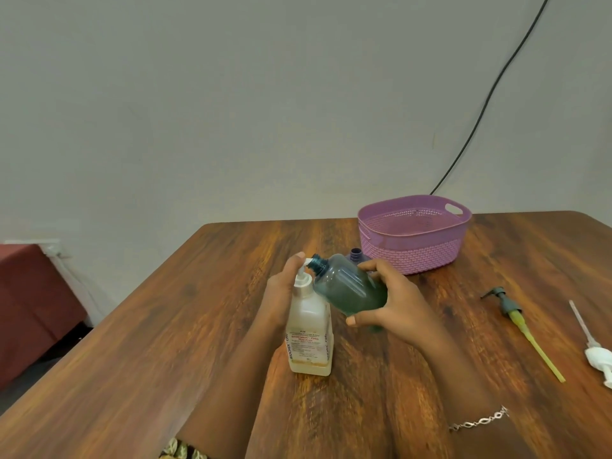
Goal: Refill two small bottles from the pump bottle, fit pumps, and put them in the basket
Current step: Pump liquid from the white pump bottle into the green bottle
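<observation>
Fingers (376,266) of the right hand (394,303) curl round the belly of the small teal bottle (347,289). It is held off the surface (198,326) at frame centre, tipped so its long axis runs from lower right to upper left, open neck leading. That neck meets the white nozzle of the pump bottle (309,326), which stands upright just to its left. The left hand (281,289) wraps the pump bottle's neck from the left side, a fingertip curled over the pump head; whether it is pressing cannot be told. The coming press likely depends on mouth and nozzle being lined up, and the left hand is the one placed to make it. Behind the teal bottle, the second small bottle (357,254) shows only its purple neck, just beside the basket (414,256), up and right of centre. A dark pump (506,304) and a white pump (596,354) lie at far right.
</observation>
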`<state>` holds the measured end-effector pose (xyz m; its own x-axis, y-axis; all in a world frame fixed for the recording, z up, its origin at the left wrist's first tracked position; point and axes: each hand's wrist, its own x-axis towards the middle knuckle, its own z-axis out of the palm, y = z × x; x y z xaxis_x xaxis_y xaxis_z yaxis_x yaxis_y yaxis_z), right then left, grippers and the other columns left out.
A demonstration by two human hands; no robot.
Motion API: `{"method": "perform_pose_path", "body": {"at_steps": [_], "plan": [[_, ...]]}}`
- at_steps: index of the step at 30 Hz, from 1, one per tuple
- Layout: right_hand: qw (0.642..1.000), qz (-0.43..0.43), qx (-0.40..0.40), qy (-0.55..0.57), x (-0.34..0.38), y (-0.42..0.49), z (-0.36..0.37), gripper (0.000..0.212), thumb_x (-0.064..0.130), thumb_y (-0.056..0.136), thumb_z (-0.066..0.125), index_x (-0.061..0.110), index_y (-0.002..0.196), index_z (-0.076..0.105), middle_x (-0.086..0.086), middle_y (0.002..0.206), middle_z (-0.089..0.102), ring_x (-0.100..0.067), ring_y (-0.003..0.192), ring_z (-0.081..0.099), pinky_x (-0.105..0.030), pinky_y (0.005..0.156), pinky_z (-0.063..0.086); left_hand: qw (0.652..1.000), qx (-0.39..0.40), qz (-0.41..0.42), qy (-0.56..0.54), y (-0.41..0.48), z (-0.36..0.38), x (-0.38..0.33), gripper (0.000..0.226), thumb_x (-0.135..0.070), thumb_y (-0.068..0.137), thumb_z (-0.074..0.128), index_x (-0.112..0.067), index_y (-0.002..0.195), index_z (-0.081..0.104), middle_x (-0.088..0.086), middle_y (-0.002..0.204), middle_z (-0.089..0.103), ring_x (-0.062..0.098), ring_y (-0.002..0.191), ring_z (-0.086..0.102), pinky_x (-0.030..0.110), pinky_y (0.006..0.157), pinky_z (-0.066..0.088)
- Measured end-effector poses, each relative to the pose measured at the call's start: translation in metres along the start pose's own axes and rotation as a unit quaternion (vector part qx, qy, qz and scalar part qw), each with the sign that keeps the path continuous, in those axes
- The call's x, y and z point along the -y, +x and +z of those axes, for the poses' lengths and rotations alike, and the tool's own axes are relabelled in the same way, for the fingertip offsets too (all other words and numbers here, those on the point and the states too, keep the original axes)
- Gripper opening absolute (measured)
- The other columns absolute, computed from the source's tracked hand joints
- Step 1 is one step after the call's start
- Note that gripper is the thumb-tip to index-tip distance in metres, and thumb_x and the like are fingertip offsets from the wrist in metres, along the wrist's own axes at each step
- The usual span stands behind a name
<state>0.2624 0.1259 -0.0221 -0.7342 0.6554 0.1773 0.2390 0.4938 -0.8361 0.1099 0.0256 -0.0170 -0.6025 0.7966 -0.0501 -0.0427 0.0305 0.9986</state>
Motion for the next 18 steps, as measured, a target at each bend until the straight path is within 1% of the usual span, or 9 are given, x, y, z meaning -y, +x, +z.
{"method": "perform_pose_path", "body": {"at_steps": [1,3,5,9,11,13,15,17,18], "plan": [[1.000,-0.002,0.000,0.005,0.0006,-0.0001,-0.0011,0.072,0.018,0.058,0.086,0.028,0.118,0.048,0.010,0.109,0.051,-0.012,0.102,0.053,-0.042,0.084,0.053,1.000,0.005,-0.014,-0.003,-0.0002,-0.0009,-0.0014,0.043,-0.051,0.090,0.040,-0.015,0.094,0.064,0.015,0.090,0.070,0.024,0.076,0.064,0.033,0.073,0.051],[1.000,-0.006,0.001,0.006,0.0020,0.0000,-0.0035,0.072,0.018,0.059,0.085,0.028,0.119,0.047,0.011,0.108,0.050,-0.012,0.102,0.053,-0.042,0.084,0.053,0.998,0.037,-0.056,-0.018,0.0002,-0.0047,-0.0051,0.050,-0.058,0.085,0.041,-0.016,0.105,0.062,0.011,0.085,0.072,0.022,0.072,0.068,0.029,0.063,0.055],[1.000,-0.006,0.001,-0.004,0.0030,0.0008,-0.0052,0.072,0.019,0.059,0.085,0.030,0.119,0.046,0.012,0.109,0.049,-0.012,0.103,0.052,-0.043,0.084,0.053,0.994,0.057,-0.092,-0.021,-0.0002,-0.0066,-0.0087,0.053,-0.060,0.084,0.042,-0.016,0.108,0.060,0.009,0.081,0.072,0.022,0.068,0.069,0.027,0.055,0.055],[1.000,-0.003,0.003,-0.011,0.0023,0.0006,-0.0022,0.071,0.018,0.058,0.086,0.030,0.117,0.047,0.015,0.103,0.049,-0.010,0.099,0.052,-0.034,0.083,0.051,0.992,0.037,-0.102,-0.060,-0.0010,-0.0044,-0.0071,0.039,-0.049,0.083,0.052,-0.013,0.093,0.061,0.019,0.092,0.064,0.028,0.074,0.060,0.033,0.068,0.050],[1.000,-0.003,0.002,-0.011,0.0012,-0.0005,-0.0007,0.071,0.017,0.057,0.086,0.028,0.116,0.047,0.013,0.103,0.050,-0.010,0.098,0.053,-0.029,0.080,0.048,0.993,0.015,-0.091,-0.074,-0.0014,-0.0026,-0.0052,0.035,-0.045,0.083,0.056,-0.010,0.088,0.062,0.021,0.094,0.061,0.029,0.074,0.058,0.033,0.068,0.048],[1.000,-0.005,-0.001,-0.010,0.0011,-0.0009,-0.0005,0.070,0.017,0.058,0.086,0.029,0.115,0.047,0.016,0.101,0.049,-0.009,0.097,0.052,-0.031,0.079,0.049,0.994,0.013,-0.077,-0.076,-0.0002,-0.0023,-0.0019,0.037,-0.047,0.080,0.057,-0.011,0.087,0.063,0.024,0.097,0.061,0.030,0.076,0.058,0.034,0.070,0.048],[1.000,-0.004,-0.002,-0.004,0.0025,-0.0013,-0.0005,0.069,0.017,0.058,0.086,0.030,0.114,0.047,0.019,0.099,0.047,-0.007,0.096,0.051,-0.032,0.079,0.051,0.994,0.025,-0.083,-0.065,-0.0003,-0.0043,-0.0013,0.048,-0.056,0.070,0.057,-0.014,0.092,0.063,0.025,0.101,0.065,0.032,0.080,0.062,0.036,0.071,0.051],[1.000,-0.007,-0.002,0.003,0.0038,-0.0011,-0.0016,0.069,0.017,0.058,0.086,0.031,0.113,0.047,0.019,0.100,0.047,-0.006,0.095,0.051,-0.033,0.080,0.051,0.990,0.051,-0.114,-0.065,0.0000,-0.0078,-0.0055,0.055,-0.061,0.070,0.053,-0.016,0.101,0.061,0.017,0.089,0.071,0.027,0.068,0.069,0.032,0.054,0.056],[1.000,-0.008,-0.001,0.005,0.0045,-0.0007,-0.0023,0.069,0.017,0.058,0.086,0.032,0.113,0.046,0.018,0.101,0.048,-0.005,0.095,0.051,-0.034,0.080,0.051,0.987,0.063,-0.132,-0.069,0.0002,-0.0087,-0.0089,0.056,-0.061,0.074,0.051,-0.016,0.105,0.060,0.013,0.082,0.072,0.024,0.061,0.069,0.030,0.045,0.054]]}}
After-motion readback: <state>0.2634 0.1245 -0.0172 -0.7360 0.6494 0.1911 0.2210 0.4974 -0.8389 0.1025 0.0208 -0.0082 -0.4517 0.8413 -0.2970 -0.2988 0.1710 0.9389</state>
